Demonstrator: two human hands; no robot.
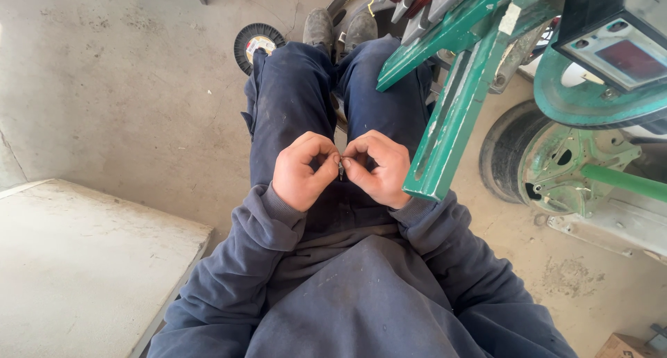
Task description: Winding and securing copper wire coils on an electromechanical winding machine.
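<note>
Over the lap, between dark blue trouser legs: left, a pale flat slab [83,261] on the concrete floor [139,87]; further up, a black spool [256,44] beside the boots [339,26]; left hand [302,172] curled, fingertips pinching a small dark metal piece [341,168]; right hand [375,169] curled likewise, fingertips gripping the same piece from the other side, knuckles nearly touching; just right, a green metal frame [451,108] slanting down beside the right wrist; far right, a green wheel housing [556,163]

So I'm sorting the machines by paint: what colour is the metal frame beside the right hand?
Green, chipped in places; the head view shows the frame.
</note>
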